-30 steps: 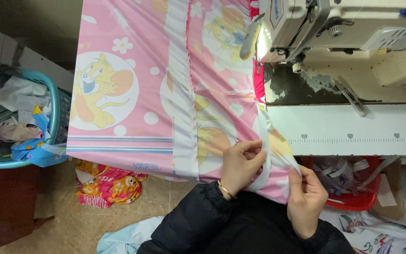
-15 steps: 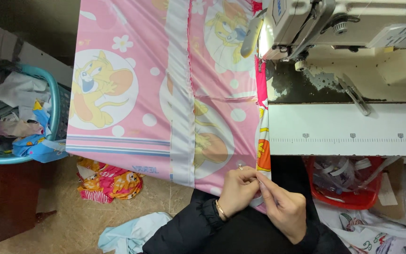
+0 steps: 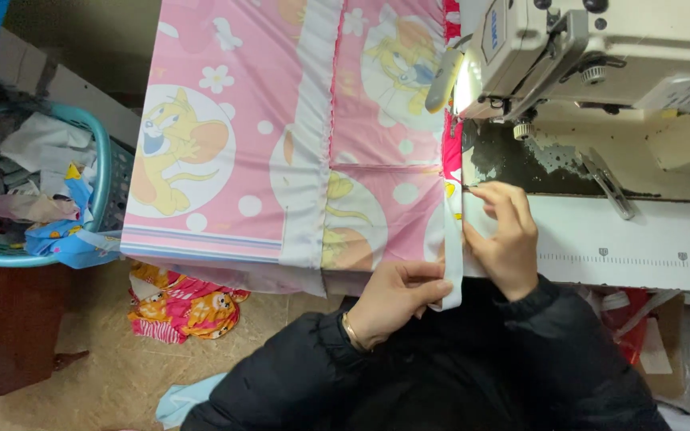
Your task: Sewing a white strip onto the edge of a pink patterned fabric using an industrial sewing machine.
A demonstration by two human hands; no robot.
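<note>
The pink cartoon-print fabric [image 3: 281, 152] lies spread over the left part of the counter [image 3: 640, 247], its near edge hanging over the counter's front edge. A white strip [image 3: 451, 263] runs along the fabric's right-hand edge toward the sewing machine [image 3: 600, 56] at the counter's far right. The left hand [image 3: 397, 295] is closed on the near end of that strip — thumb on top, fingers curled under — just off the counter's front edge. The right hand [image 3: 505, 239] rests farther up the same edge, its thumb and forefinger pinched shut on the strip and fabric together, a short way before the machine's needle area; the pinch itself is small and partly blurred. Left of the counter stands a teal basket [image 3: 101, 183] stuffed with cloth scraps. On the floor below the hanging edge lies a bundle of orange-and-pink cloth [image 3: 185, 307] — and a pale blue piece [image 3: 181, 399] beside the person's dark sleeve.
</note>
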